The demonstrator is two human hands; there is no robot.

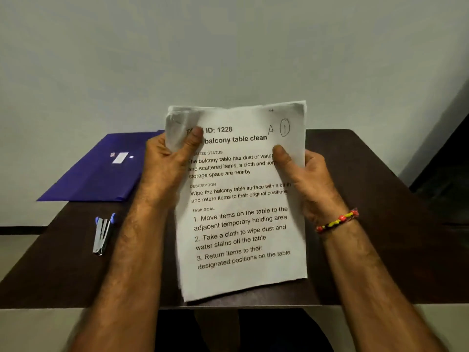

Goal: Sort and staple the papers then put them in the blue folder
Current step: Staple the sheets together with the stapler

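Head view, single frame. I take the dark table [368,174] as my landmark.

I see the stack of papers [241,224] held above the table's middle, tilted up toward the camera, its lower edge close to the table's near edge. The top sheet reads "ID: 1228 ... balcony table clean" and carries a handwritten "A" and a circled "1" at its upper right corner. Several sheets show at the upper left corner, where they are bent and fanned.

My left hand [167,163] grasps the stack's left edge, thumb pressed on the front of the top sheet over the heading, fingers curled behind. My right hand [304,174] grasps the right edge likewise, thumb on the front, fingers hidden behind the sheets. A beaded bracelet [337,221] in red and yellow sits on the right wrist.

The blue folder [101,171] lies flat on the table's far left corner, closed, overhanging the left edge; a small white label shows on its cover. The stapler [102,235], silver with blue trim, lies on the table's left side, nearer than the folder and apart from it. Neither hand touches either.

A plain pale wall [228,47] stands behind the table.
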